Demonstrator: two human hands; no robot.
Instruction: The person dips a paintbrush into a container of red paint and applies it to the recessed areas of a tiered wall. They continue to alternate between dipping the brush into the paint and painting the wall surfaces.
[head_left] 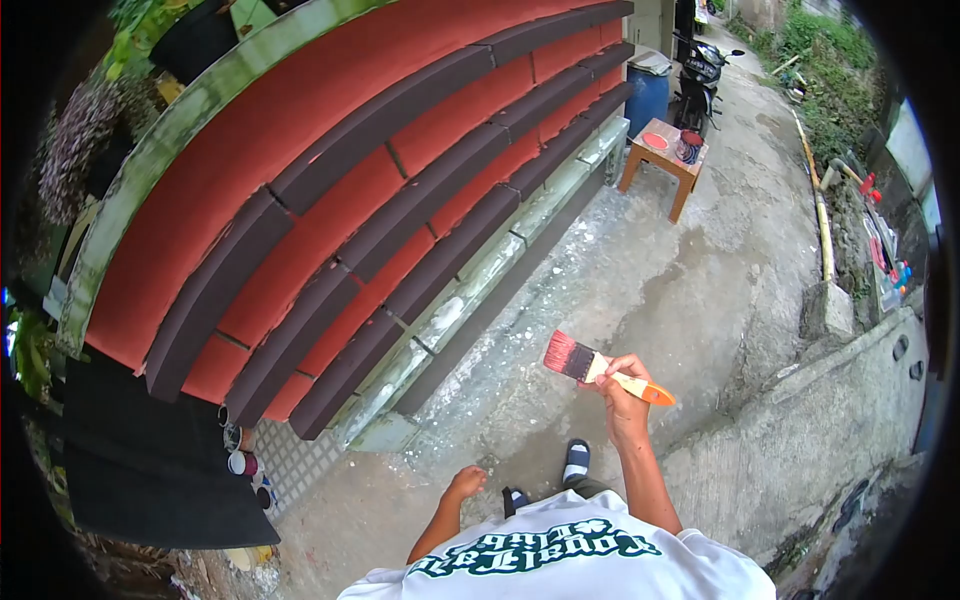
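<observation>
My right hand [622, 392] grips a paintbrush [632, 384] by its pale handle with an orange end. The bristles [562, 354] are coated in red paint and point left, held in the air over the concrete path. Low in front of my body hangs my left hand [468, 482], its fingers curled in, with nothing visible in them. To the left stands a wall with red painted bands [330, 215] between dark purple-brown raised strips [385, 110]. Along its base runs a pale, paint-spotted ledge [450, 318].
A small wooden table [676, 168] holds a red round lid [655, 141] and a paint can [689, 147]. Behind it are a blue barrel [648, 98] and a motorbike [700, 72]. Paint containers [243, 463] stand by the wall's near end. A concrete wall [800, 440] borders the right.
</observation>
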